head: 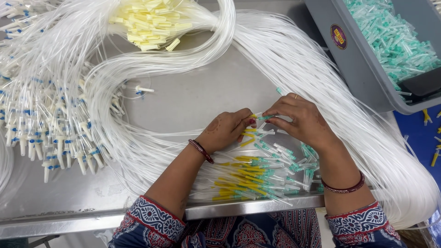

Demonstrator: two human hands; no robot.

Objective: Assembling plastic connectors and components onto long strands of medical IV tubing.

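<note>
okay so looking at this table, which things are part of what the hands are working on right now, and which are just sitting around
In use: left hand and right hand pinching a green-tipped piece; pile of yellow and green-tipped tubes below them.

Lying about: grey bin of green caps, blue-clipped connectors, pale yellow tube ends.

On the surface [202, 92], a pile of capped needles [257, 177] lies at the near edge between both hands. Looped tubing [321, 92] curves behind and to the right. Connector ends [50, 133] spread left; a bin [358, 59] of caps sits far right.
</note>
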